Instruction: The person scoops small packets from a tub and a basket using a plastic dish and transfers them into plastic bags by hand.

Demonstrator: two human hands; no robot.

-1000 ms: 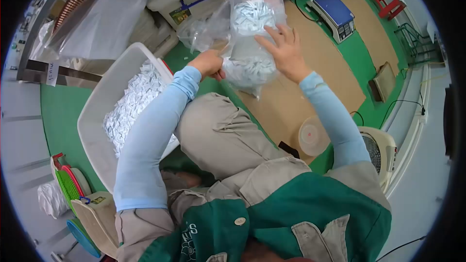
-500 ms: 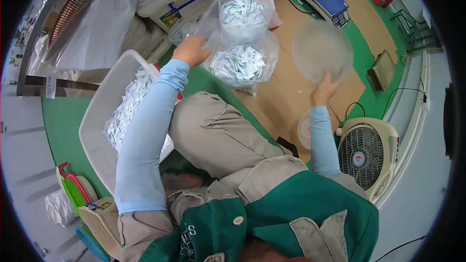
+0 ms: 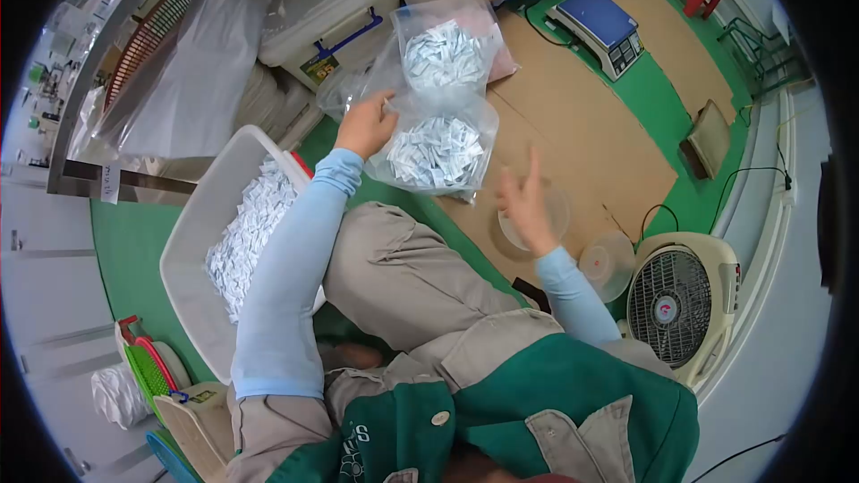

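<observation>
A large sheet of brown cardboard (image 3: 582,116) covered much of the green floor, spreading from the middle toward the far right. On the left stood a white tub (image 3: 192,255), close beside the person's bent knee. Beyond it, at the far left, was a clear-sided storage box (image 3: 327,0) with a blue handle. A beige fan (image 3: 673,309) stood upright at the near right, and a scale (image 3: 598,22) with a blue top sat at the far right, at the cardboard's edge.

Two clear plastic bags lay in the far middle, one beyond the other and touching: the far bag (image 3: 414,25) and the near bag (image 3: 485,130), whose near end lay over the cardboard. Two round translucent dishes lay to the right, the left dish (image 3: 559,207) on the cardboard and the right dish (image 3: 607,266) just beside the fan.

The left hand (image 3: 365,125) had its fingers closed on the left edge of the near bag. The right hand (image 3: 526,206), slightly blurred, was over the left dish with its fingers spread and gripping nothing; whether it touched the dish could not be told.

Smallest were the pale packets (image 3: 255,233), heaped in the tub and filling both bags.
</observation>
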